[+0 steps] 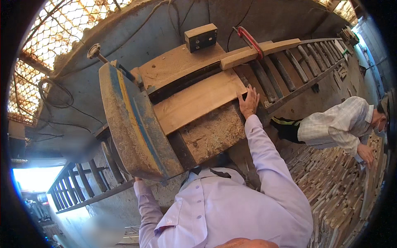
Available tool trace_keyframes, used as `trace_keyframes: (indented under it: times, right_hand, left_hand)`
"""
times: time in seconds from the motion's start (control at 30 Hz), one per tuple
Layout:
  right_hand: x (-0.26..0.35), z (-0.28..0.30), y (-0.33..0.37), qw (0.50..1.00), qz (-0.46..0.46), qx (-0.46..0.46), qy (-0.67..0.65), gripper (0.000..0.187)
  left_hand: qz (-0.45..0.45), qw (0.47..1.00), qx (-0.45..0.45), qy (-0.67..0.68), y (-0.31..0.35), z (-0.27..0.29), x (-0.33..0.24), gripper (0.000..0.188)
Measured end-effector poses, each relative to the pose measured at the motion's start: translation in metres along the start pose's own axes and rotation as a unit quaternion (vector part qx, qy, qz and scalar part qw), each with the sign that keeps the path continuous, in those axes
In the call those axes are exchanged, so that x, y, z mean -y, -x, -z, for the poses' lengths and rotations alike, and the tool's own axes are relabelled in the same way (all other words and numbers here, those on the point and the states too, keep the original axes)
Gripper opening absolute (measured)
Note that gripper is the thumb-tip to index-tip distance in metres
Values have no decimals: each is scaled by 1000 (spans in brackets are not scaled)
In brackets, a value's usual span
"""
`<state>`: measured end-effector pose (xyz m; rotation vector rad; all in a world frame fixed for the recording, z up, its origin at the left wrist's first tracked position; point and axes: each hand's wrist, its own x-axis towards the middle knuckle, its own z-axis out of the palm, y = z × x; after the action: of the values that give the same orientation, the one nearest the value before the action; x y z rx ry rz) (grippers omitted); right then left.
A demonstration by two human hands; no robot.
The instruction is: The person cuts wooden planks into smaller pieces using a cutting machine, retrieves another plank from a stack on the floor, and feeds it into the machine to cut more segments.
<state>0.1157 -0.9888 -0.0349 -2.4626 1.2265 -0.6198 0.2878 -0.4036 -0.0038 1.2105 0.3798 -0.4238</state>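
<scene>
A flat, pale wooden board (pixel 200 99) lies on the bed of a woodworking machine, its left end running up to the dusty blue-and-yellow machine hood (pixel 134 124). At the board's right end, my right hand (pixel 249 103) presses against the near corner, fingers stretched out and apart. Only a sliver of my left hand (pixel 138 179) shows at the lower left edge of the hood; its fingers are hidden behind the machine. Sawdust covers the machine table (pixel 213 132) in front of the board.
A red clamp (pixel 251 41) holds a long wooden strip (pixel 260 53) behind the board. Roller conveyors extend right (pixel 297 66) and left (pixel 84 180). A small wooden block (pixel 201 38) stands at the back. At right, another person (pixel 337 124) bends over stacked wood strips (pixel 343 190).
</scene>
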Motion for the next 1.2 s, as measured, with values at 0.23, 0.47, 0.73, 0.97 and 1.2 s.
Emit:
trace_keyframes:
  times: [0.23, 0.47, 0.73, 0.97, 1.2]
  right_hand:
    - [5, -2, 1, 1000, -11, 11, 0, 73]
    - [-1, -5, -7, 1000, 14, -13, -5, 66]
    - [-1, -5, -4, 999, 26, -19, 7, 67]
    - [18, -2, 1, 1000, -6, 17, 0, 72]
    - [11, 3, 1, 999, -19, 40, -7, 80]
  left_hand:
    - [22, 996, -21, 84, 6, 67, 11, 44]
    - [-246, 919, -287, -114, 51, 155, -24, 39]
    - [-125, 855, -504, 12, 144, 252, 133, 23]
    - [190, 939, -204, -202, 173, 198, 277, 31]
    - [124, 879, -50, -457, 173, 195, 307, 37]
